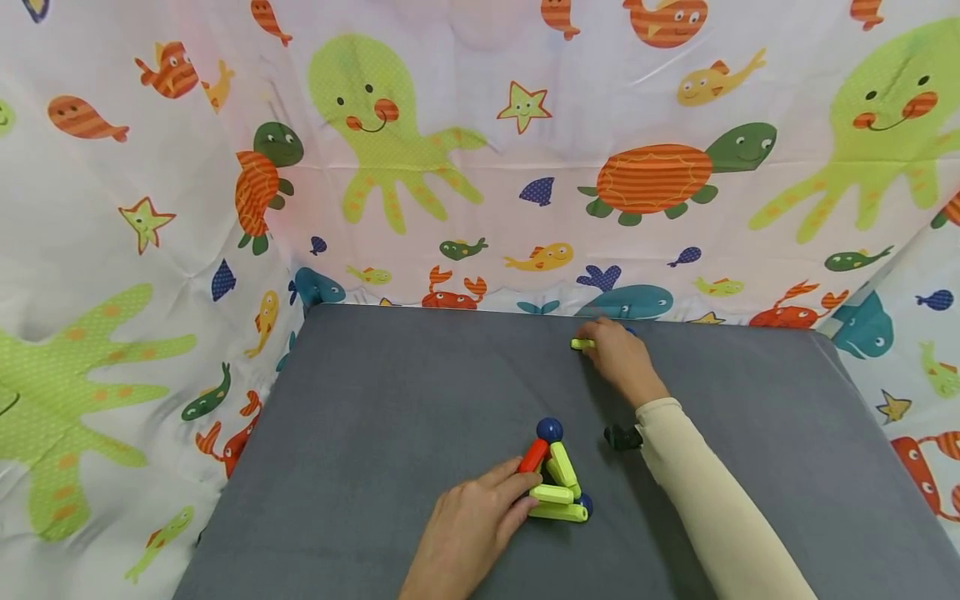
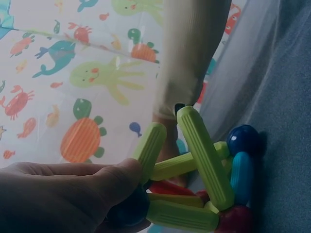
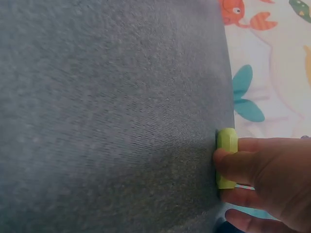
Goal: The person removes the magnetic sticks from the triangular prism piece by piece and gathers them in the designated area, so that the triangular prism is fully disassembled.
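Note:
My left hand (image 1: 474,521) grips a small frame of magnetic rods and balls near the table's front middle. In the left wrist view its thumb lies against a yellow-green rod (image 2: 150,148) above a dark blue ball (image 2: 129,206). Other yellow-green rods (image 2: 204,155), a light blue rod (image 2: 242,177), a dark red ball (image 2: 235,219) and a blue ball (image 2: 243,141) join up beside it. A red rod (image 1: 533,456) shows in the head view. At the far edge my right hand (image 1: 622,358) pinches a single yellow-green magnetic rod (image 3: 227,165).
The grey table (image 1: 390,392) backs onto a white curtain (image 1: 465,92) printed with sea animals. Just beyond the right hand, a bit of blue (image 1: 632,332) shows, mostly hidden. A black wrist device (image 1: 622,437) sits at the right sleeve (image 1: 712,483).

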Demonstrator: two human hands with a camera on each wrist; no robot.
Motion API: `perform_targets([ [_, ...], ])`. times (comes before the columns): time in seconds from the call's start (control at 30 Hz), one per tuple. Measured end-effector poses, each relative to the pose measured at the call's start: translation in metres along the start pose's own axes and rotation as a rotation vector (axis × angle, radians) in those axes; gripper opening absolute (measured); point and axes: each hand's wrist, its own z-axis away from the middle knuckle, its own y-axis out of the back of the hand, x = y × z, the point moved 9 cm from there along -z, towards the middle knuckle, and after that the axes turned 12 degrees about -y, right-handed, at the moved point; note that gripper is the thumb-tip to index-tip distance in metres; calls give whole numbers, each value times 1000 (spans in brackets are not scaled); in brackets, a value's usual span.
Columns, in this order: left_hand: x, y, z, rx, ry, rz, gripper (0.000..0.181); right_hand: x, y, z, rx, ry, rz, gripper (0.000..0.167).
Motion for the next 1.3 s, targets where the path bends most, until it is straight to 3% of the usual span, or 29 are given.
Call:
perform_targets([
  [0.3, -1, -1, -1, -18, 9, 20, 26, 2, -2, -11, -3, -13, -28, 23],
  [0.6, 2, -2, -1, -12, -3, 14, 26, 4, 4, -4, -8, -54, -17, 29],
  [0.8, 2, 1, 1, 14, -6, -17, 26, -9, 23, 9, 53, -11, -25, 34],
  [1.0, 1, 1, 2, 13, 1, -11, 26, -34, 56, 46, 50, 32, -70, 34],
  [1.17, 3, 0, 2, 10, -4, -24, 27, -56, 84, 98, 17, 101, -151, 33],
  [1.3, 3, 0, 1, 7, -9, -44, 28, -66, 92, 139, 14, 112, -180, 34],
])
